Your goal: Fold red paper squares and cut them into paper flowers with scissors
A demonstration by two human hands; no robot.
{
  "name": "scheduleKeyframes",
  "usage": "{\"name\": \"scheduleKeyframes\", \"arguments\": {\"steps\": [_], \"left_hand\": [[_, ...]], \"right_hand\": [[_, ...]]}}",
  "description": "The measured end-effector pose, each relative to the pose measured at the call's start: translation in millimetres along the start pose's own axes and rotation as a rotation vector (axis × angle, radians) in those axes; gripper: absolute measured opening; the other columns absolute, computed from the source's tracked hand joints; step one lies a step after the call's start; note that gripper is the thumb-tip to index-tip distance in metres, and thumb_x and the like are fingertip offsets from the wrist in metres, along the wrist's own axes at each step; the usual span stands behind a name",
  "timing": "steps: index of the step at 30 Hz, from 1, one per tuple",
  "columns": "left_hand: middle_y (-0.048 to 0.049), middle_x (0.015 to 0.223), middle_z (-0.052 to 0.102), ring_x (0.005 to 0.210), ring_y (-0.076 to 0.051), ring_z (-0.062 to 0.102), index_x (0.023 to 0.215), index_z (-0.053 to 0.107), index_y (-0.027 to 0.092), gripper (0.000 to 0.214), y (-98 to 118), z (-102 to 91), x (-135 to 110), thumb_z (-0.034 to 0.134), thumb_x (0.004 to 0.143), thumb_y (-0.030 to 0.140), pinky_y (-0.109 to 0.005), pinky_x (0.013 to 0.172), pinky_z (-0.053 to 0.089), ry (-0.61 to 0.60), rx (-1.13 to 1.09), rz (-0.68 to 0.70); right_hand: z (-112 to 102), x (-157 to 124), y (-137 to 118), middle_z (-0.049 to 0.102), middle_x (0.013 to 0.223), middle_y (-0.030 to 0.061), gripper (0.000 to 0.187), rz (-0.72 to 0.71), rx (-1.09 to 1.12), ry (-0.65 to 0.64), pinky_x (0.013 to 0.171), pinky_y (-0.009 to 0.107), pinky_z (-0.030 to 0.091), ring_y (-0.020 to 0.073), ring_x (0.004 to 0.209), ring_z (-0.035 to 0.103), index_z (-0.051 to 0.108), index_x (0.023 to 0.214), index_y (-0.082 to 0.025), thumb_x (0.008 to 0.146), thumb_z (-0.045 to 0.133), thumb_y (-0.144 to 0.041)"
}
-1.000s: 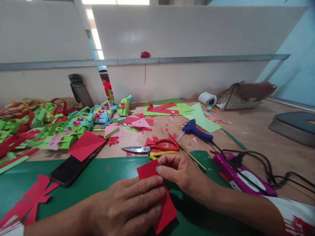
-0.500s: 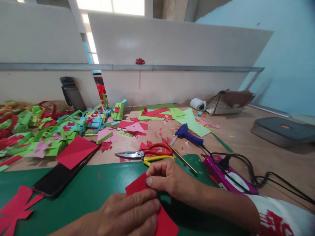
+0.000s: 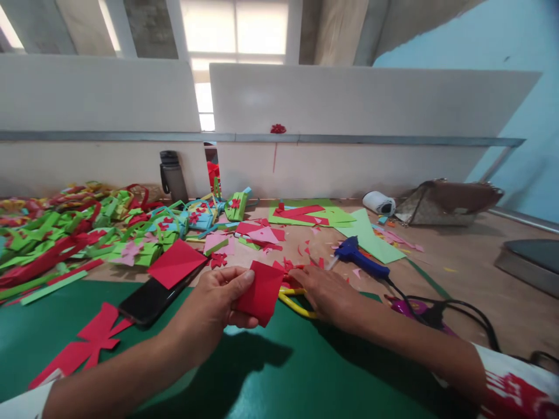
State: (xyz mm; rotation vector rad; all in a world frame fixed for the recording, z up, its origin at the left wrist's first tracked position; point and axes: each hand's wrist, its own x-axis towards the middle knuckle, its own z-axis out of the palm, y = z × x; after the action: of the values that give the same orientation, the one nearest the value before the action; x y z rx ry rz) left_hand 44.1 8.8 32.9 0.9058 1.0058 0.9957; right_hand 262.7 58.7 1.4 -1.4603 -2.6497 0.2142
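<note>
Your left hand (image 3: 222, 299) pinches a red paper piece (image 3: 262, 294) at its left edge, thumb on the near face, holding it above the green mat (image 3: 271, 378). Take that paper as the clock's centre. Your right hand (image 3: 327, 291) is just beside it at three o'clock, fingers over the red and yellow handles of the scissors (image 3: 299, 308); you can't tell here whether they have closed round them.

At nine o'clock you have a black phone (image 3: 146, 305), with a red sheet (image 3: 179, 265) lying across its far end. Between eight and nine is a red paper cut-out (image 3: 96, 337), flat on the mat. The blue glue gun (image 3: 362, 259) lies between two and three, and the purple power strip (image 3: 417, 307), partly hidden by your forearm, is at three.

Farther out, light green sheets (image 3: 371, 235) lie toward two, with a handbag (image 3: 449, 203) beyond them. A dark bottle (image 3: 174, 180) stands between ten and eleven, behind heaped paper pieces (image 3: 48, 233).
</note>
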Motion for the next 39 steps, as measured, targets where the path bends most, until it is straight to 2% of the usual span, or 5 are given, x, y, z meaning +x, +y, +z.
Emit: {"name": "scheduleKeyframes", "arguments": {"steps": [10, 17, 24, 32, 39], "left_hand": [[-0.0055, 0.064, 0.067, 0.051, -0.013, 0.062, 0.084, 0.065, 0.01, 0.031, 14.9, -12.5, 1.4, 0.068, 0.075, 0.039, -0.019, 0.042, 0.048, 0.054, 0.145, 0.008], [-0.0029, 0.062, 0.065, 0.049, -0.012, 0.059, 0.079, 0.065, 0.012, 0.025, 25.6, -17.7, 4.7, 0.069, 0.074, 0.037, -0.02, 0.042, 0.048, 0.047, 0.155, -0.032], [-0.0011, 0.054, 0.062, 0.043, -0.011, 0.057, 0.073, 0.064, 0.013, 0.027, 33.5, -29.2, 10.3, 0.068, 0.074, 0.04, -0.019, 0.039, 0.046, 0.049, 0.155, -0.06], [-0.0037, 0.06, 0.065, 0.049, -0.014, 0.061, 0.077, 0.066, 0.013, 0.029, 40.0, -32.1, 13.8, 0.069, 0.072, 0.042, -0.021, 0.042, 0.048, 0.04, 0.163, -0.111], [-0.004, 0.06, 0.064, 0.048, -0.013, 0.059, 0.076, 0.066, 0.013, 0.028, 41.2, -28.4, 9.6, 0.068, 0.074, 0.04, -0.021, 0.042, 0.048, 0.05, 0.175, -0.102]], "right_hand": [[-36.4, -14.7, -10.4, 0.068, 0.09, 0.0078, 0.056, 0.092, 0.356, 0.128, 0.065, 0.032, 0.048, 0.0223, 0.077, 0.064, 0.04, 0.136, -0.016, 0.083, 0.052, -0.03], [-36.2, -20.9, -11.4, 0.045, 0.055, -0.0069, 0.083, 0.146, 1.207, -0.026, 0.043, 0.022, 0.034, 0.01, 0.046, 0.04, 0.05, 0.126, -0.015, 0.061, 0.072, -0.06], [-34.4, -30.8, 3.2, 0.06, 0.074, 0.0034, 0.064, 0.029, 1.024, -0.006, 0.052, 0.028, 0.045, 0.017, 0.058, 0.052, 0.061, 0.109, -0.022, 0.067, 0.061, -0.071], [-29.2, -42.4, 1.2, 0.062, 0.083, 0.0029, 0.055, 0.047, 1.034, -0.24, 0.06, 0.031, 0.049, 0.0208, 0.07, 0.059, 0.058, 0.115, -0.028, 0.07, 0.065, -0.06], [-22.8, -36.9, -0.6, 0.065, 0.084, 0.0066, 0.048, 0.106, 0.958, -0.148, 0.061, 0.033, 0.05, 0.0248, 0.073, 0.06, 0.062, 0.109, -0.026, 0.071, 0.066, -0.055]]}}
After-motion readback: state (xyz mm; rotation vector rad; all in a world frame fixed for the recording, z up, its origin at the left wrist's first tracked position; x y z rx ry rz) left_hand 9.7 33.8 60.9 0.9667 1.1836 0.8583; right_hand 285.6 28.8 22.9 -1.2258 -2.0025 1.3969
